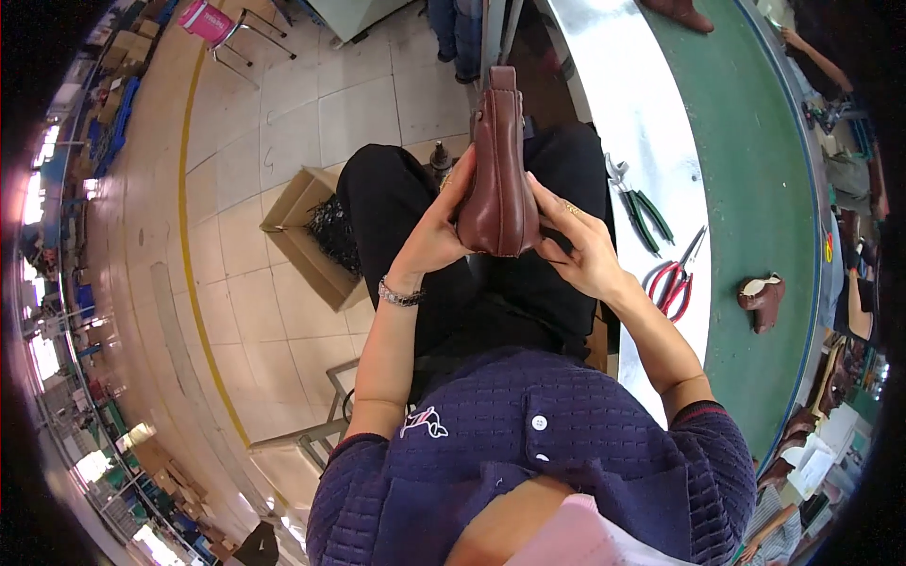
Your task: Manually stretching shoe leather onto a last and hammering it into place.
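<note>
Between left grip [437, 229] and right grip [587, 247], brown boot [500, 184], trousers [382, 189] beneath.

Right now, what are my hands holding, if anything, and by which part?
A brown boot: your left hand and right hand hold it between them, by opposite sides of its wide, rounded end.

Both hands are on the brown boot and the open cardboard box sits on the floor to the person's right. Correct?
Not quite: the head view shows the open cardboard box on the floor to the person's left. The rest holds: left hand and right hand are both on the brown boot.
</note>
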### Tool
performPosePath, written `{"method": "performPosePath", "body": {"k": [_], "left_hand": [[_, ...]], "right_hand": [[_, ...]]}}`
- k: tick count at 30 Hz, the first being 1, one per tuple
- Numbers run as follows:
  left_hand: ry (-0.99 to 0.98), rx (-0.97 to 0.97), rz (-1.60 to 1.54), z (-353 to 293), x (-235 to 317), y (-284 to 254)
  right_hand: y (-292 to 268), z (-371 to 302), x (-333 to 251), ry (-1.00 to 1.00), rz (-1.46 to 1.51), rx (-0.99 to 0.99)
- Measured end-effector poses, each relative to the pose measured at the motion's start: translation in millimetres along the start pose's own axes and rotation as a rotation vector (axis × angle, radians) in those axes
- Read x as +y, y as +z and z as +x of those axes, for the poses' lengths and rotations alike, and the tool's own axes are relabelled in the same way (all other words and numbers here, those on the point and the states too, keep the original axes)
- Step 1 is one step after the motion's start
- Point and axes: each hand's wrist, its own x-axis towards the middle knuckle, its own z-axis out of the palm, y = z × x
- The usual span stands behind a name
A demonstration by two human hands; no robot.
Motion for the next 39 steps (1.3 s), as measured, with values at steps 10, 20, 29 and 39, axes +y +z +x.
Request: {"method": "performPosePath", "body": {"k": [10, 20, 29, 39], "left_hand": [[-0.075, 0.083, -0.107, 17.9, 28.0, 18.7], [-0.158, 0.307, -0.018, 64.9, 41.5, 36.2], [-0.459, 0.04, -0.174, 72.7, 45.3, 1.6], [-0.099, 0.365, 1.024, 57.9, 54.1, 53.8]], "right_hand": [[2.3, 15.7, -9.5, 0.161, 0.017, 0.268], [4.0, 31.6, -2.5, 0.339, -0.303, 0.28], [-14.9, 11.3, 6.2, 0.453, 0.273, 0.112], [0.1, 17.2, 14.2, 0.54, 0.309, 0.382]]}}
